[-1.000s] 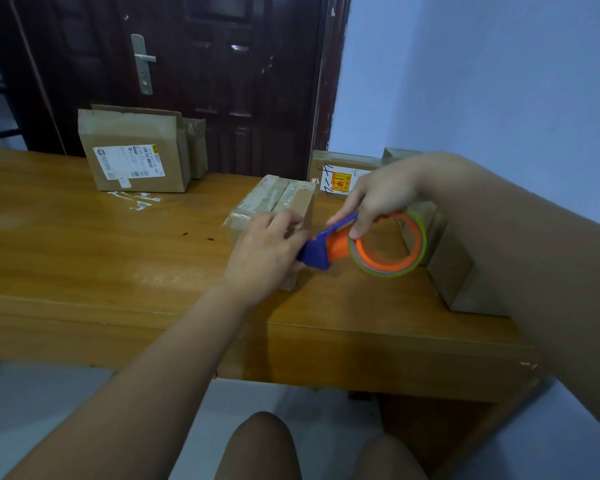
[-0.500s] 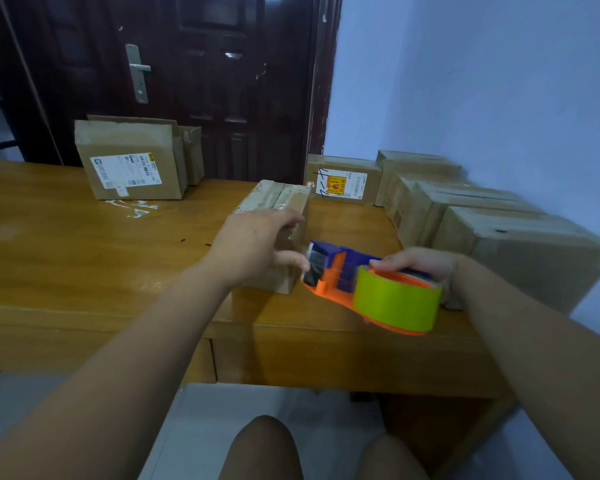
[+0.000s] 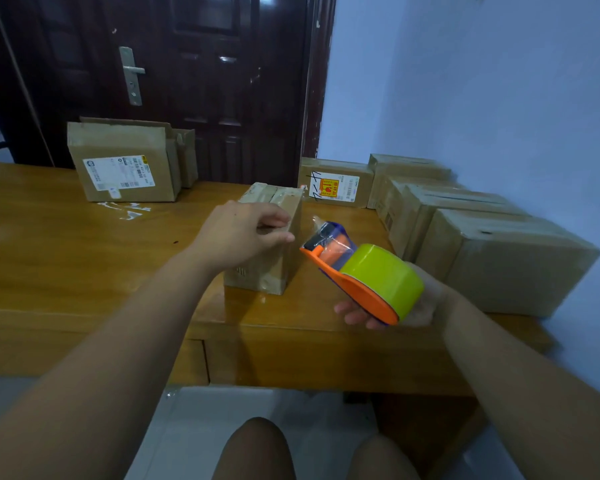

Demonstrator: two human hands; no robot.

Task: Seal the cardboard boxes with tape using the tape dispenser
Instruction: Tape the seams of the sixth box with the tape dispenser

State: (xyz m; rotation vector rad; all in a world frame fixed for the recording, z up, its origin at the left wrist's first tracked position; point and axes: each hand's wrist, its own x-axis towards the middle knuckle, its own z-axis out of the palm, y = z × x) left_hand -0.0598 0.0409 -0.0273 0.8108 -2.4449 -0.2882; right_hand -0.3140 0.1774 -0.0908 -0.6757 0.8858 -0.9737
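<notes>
The left hand (image 3: 243,233) has its fingers curled on the box (image 3: 267,271), which looks taped. The right hand (image 3: 421,303) has its fingers wrapped round the dispenser (image 3: 357,271), just beside them. Far left of the fingers, an open box (image 3: 125,161) is not taped yet.

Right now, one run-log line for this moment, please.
left hand: holds small box | right hand: holds tape dispenser | tape dispenser: off box

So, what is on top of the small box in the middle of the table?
The left hand grips the small box at its near top edge; behind it, glossy tape lies across the top. The part under the hand is covered.
</notes>
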